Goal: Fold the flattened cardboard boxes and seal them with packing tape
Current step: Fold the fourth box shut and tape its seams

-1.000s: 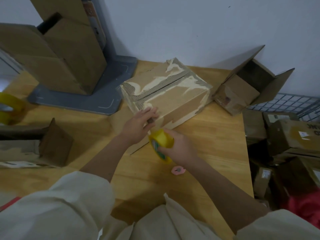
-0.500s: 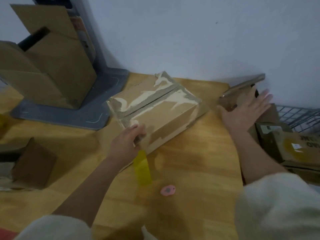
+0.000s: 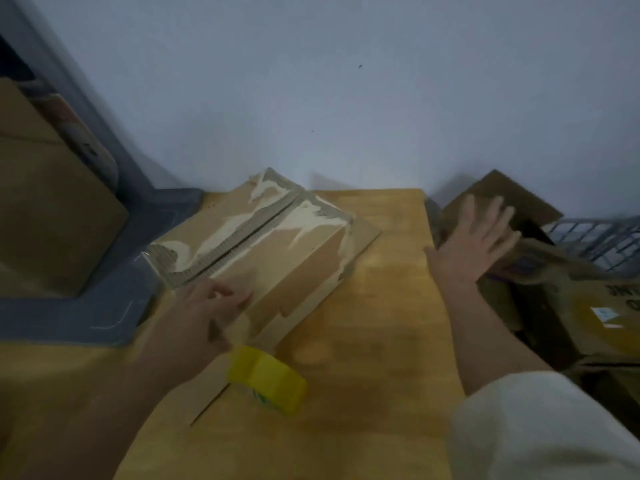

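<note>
Looking down from the head view, a wooden table fills the middle of the scene and butts against a pale blue-grey wall. A grey stand base sits on the table's left part with large cardboard sheets leaning beside it, and a pile of boxes and a wire rack lie past the right edge. The cardboard box, its torn top flaps closed along a centre seam, rests on the table near the wall. The left hand presses on the box's near corner, its fingers loosely curved; blur hides whether it pinches anything. A yellow tape roll lies just in front of that hand, near the box. The right hand, fingers spread and straight, rests flat on a second box off the table's right edge. Compared with half a second ago, the view has tilted up and the roll now shows as a full ring rather than a thin strip, while the right hand remains spread on the second box.
</note>
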